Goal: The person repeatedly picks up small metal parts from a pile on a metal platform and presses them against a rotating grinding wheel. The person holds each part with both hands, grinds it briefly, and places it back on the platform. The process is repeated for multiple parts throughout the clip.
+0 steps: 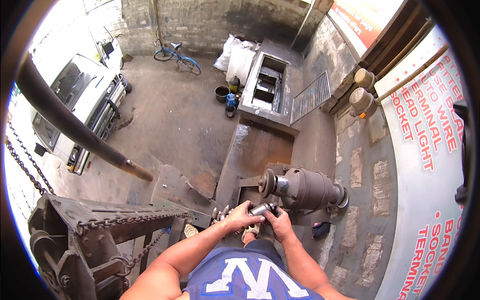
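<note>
I hold a silver cylindrical metal part (261, 209) in both hands at waist height. My left hand (240, 218) is closed on its left end, and my right hand (278, 225) grips the right end, by a darker tip. Just beyond my hands is a dusty grey bench grinder motor (307, 187), with a wheel on its left shaft. Several small metal parts (220, 214) lie left of my left hand, partly behind it.
A rusty steel frame with chains (95, 225) stands at lower left, beneath a dark pole (90, 120). A white vehicle (75, 105), blue bicycle (185, 62), sacks, containers and metal tank (285, 75) are farther back. A signboard and block wall (357, 210) line the right.
</note>
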Demonstrator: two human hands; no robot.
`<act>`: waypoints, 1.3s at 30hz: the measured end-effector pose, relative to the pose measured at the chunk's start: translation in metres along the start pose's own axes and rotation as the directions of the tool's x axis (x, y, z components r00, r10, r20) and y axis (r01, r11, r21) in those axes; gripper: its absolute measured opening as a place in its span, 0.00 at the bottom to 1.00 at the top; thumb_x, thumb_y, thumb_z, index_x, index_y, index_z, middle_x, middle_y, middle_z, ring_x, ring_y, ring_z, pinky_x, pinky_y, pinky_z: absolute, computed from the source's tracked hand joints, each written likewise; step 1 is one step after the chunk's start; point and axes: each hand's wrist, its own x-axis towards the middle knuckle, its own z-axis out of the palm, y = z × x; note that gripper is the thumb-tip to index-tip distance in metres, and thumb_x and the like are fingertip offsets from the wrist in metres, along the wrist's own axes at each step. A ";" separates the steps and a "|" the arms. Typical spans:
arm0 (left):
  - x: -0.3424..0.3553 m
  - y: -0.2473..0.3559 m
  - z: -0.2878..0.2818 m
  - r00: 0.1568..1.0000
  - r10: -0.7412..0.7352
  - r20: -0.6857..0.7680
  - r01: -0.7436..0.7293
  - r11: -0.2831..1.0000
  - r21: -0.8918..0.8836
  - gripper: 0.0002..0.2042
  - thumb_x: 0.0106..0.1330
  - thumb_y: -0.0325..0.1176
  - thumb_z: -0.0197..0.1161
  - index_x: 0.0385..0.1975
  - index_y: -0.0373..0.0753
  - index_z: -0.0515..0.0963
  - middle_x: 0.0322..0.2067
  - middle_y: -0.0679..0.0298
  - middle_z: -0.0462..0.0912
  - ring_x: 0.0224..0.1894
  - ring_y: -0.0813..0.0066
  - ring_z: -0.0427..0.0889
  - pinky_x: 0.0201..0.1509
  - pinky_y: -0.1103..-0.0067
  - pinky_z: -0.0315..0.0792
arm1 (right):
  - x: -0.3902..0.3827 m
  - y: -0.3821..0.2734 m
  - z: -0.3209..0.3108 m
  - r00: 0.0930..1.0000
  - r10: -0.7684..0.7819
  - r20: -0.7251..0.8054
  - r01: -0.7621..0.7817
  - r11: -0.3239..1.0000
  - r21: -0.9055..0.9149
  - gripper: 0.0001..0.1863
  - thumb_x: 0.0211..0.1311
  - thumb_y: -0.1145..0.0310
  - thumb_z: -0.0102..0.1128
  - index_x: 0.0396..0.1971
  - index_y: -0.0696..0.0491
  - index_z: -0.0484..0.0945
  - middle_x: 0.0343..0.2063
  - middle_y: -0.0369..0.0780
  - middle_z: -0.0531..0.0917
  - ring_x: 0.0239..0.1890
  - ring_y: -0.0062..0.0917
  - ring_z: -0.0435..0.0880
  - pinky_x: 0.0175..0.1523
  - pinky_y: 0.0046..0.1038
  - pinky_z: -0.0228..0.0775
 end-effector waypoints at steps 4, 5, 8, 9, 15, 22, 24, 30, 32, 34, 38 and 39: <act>0.014 0.001 -0.002 0.997 -0.074 -0.001 0.073 0.987 -0.145 0.32 0.65 0.54 0.78 0.54 0.28 0.82 0.35 0.61 0.86 0.35 0.76 0.82 0.38 0.75 0.75 | 0.013 0.017 -0.006 0.995 0.050 0.087 -0.074 0.952 0.298 0.18 0.76 0.70 0.68 0.59 0.60 0.79 0.48 0.39 0.88 0.48 0.25 0.88 0.58 0.32 0.82; 0.018 0.000 -0.003 0.995 -0.096 0.019 0.098 0.976 -0.194 0.31 0.66 0.55 0.77 0.51 0.29 0.83 0.34 0.62 0.86 0.34 0.76 0.81 0.37 0.76 0.74 | 0.017 0.018 -0.007 0.998 0.005 0.066 -0.023 0.962 0.273 0.17 0.74 0.69 0.70 0.56 0.62 0.82 0.48 0.39 0.88 0.48 0.22 0.87 0.56 0.28 0.80; 0.027 -0.007 -0.001 0.987 -0.156 0.034 0.160 0.956 -0.247 0.27 0.70 0.57 0.71 0.43 0.31 0.88 0.27 0.67 0.83 0.27 0.80 0.75 0.32 0.78 0.67 | 0.022 0.016 -0.004 0.998 0.058 -0.014 -0.055 0.985 0.161 0.16 0.74 0.68 0.70 0.54 0.62 0.84 0.47 0.38 0.89 0.46 0.22 0.87 0.54 0.28 0.80; 0.028 -0.010 -0.001 0.979 -0.190 0.080 0.206 0.918 -0.338 0.27 0.71 0.57 0.71 0.42 0.32 0.88 0.26 0.68 0.82 0.26 0.81 0.73 0.30 0.78 0.65 | 0.022 0.015 -0.001 0.999 0.037 -0.027 -0.032 0.981 0.192 0.14 0.74 0.67 0.72 0.50 0.62 0.86 0.42 0.37 0.90 0.41 0.20 0.86 0.50 0.27 0.80; 0.026 -0.017 -0.004 0.974 -0.203 0.104 0.228 0.885 -0.405 0.25 0.73 0.59 0.67 0.44 0.38 0.91 0.28 0.70 0.84 0.26 0.82 0.71 0.29 0.79 0.63 | 0.029 0.015 0.005 0.991 0.027 -0.128 -0.037 0.996 -0.076 0.14 0.74 0.65 0.72 0.45 0.62 0.88 0.37 0.34 0.88 0.37 0.17 0.81 0.44 0.26 0.76; -0.041 -0.047 0.055 0.955 0.105 -0.279 -0.088 0.993 0.073 0.32 0.58 0.45 0.78 0.59 0.34 0.77 0.47 0.48 0.87 0.51 0.54 0.87 0.56 0.64 0.80 | 0.026 0.068 -0.019 0.797 0.266 0.542 -0.370 0.925 0.089 0.15 0.78 0.59 0.66 0.52 0.54 0.85 0.48 0.36 0.88 0.50 0.26 0.87 0.58 0.31 0.81; -0.067 -0.060 0.082 0.920 0.051 -0.388 -0.027 0.997 0.067 0.31 0.54 0.43 0.78 0.56 0.34 0.77 0.46 0.48 0.88 0.50 0.56 0.88 0.56 0.63 0.80 | 0.020 0.081 -0.016 0.773 0.289 0.565 -0.372 0.928 0.034 0.10 0.75 0.65 0.67 0.48 0.54 0.83 0.45 0.37 0.86 0.48 0.27 0.85 0.54 0.34 0.82; -0.125 -0.085 0.125 0.826 -0.051 -0.561 0.034 0.999 -0.040 0.40 0.52 0.42 0.83 0.66 0.32 0.75 0.54 0.50 0.87 0.57 0.60 0.86 0.65 0.68 0.78 | -0.012 0.076 -0.004 0.688 0.412 0.598 -0.445 0.890 -0.101 0.08 0.76 0.62 0.67 0.44 0.51 0.84 0.41 0.35 0.86 0.43 0.26 0.86 0.49 0.32 0.81; -0.139 -0.088 0.129 0.816 -0.059 -0.574 0.000 0.995 -0.103 0.39 0.56 0.41 0.84 0.67 0.34 0.75 0.56 0.52 0.87 0.58 0.63 0.86 0.66 0.70 0.78 | -0.023 0.071 -0.007 0.726 0.380 0.574 -0.309 0.925 -0.221 0.13 0.79 0.56 0.62 0.42 0.51 0.84 0.38 0.35 0.85 0.41 0.26 0.83 0.48 0.34 0.79; -0.149 -0.090 0.133 0.836 -0.026 -0.548 -0.100 0.975 -0.199 0.33 0.59 0.42 0.83 0.62 0.33 0.79 0.51 0.53 0.89 0.54 0.65 0.88 0.64 0.69 0.79 | -0.039 0.073 -0.006 0.678 0.385 0.626 -0.465 0.885 -0.042 0.14 0.81 0.57 0.58 0.44 0.52 0.85 0.39 0.36 0.85 0.42 0.28 0.82 0.52 0.37 0.78; -0.177 -0.100 0.143 0.835 0.106 -0.540 -0.100 0.994 0.041 0.23 0.65 0.45 0.78 0.51 0.33 0.86 0.45 0.54 0.92 0.49 0.62 0.90 0.59 0.67 0.80 | -0.081 0.077 -0.013 0.823 0.287 0.490 -0.350 0.936 0.039 0.16 0.77 0.69 0.54 0.25 0.44 0.64 0.24 0.31 0.65 0.29 0.24 0.67 0.42 0.35 0.70; -0.188 -0.107 0.142 0.849 0.071 -0.524 -0.050 0.997 0.054 0.23 0.65 0.45 0.78 0.52 0.34 0.86 0.46 0.53 0.92 0.49 0.60 0.90 0.59 0.67 0.80 | -0.094 0.081 -0.010 0.839 0.303 0.452 -0.396 0.909 0.126 0.17 0.75 0.68 0.55 0.23 0.44 0.64 0.23 0.30 0.64 0.28 0.24 0.65 0.39 0.35 0.67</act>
